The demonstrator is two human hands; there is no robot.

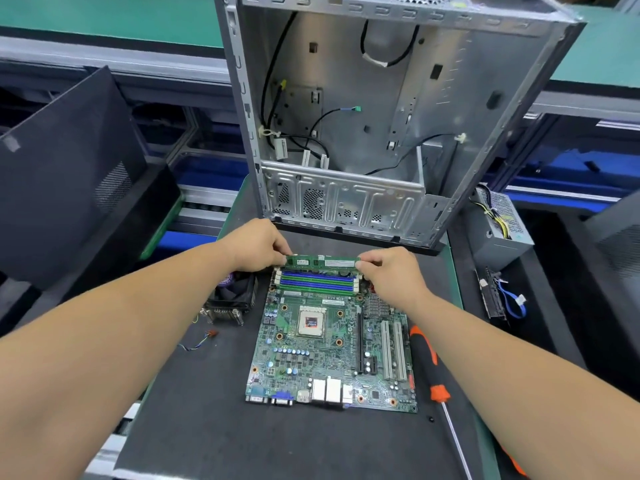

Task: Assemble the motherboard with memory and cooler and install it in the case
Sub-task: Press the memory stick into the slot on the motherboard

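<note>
A dark-matted tabletop (214, 427) carries a green motherboard (332, 355) lying flat at its middle. Left of the motherboard sits a cooler (232, 299). Right of it lies an orange-and-black screwdriver (437, 386). Beyond it stands an open metal case (353, 116), with 1 power supply (498, 226) to the far right.

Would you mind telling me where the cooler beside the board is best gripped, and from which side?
Probably from above, fingers on two opposite side walls of the cooler. It sits fan-up on the mat with metal fins below, left of the motherboard; its thin wire trails toward the person, so keep clear of that side.
</note>
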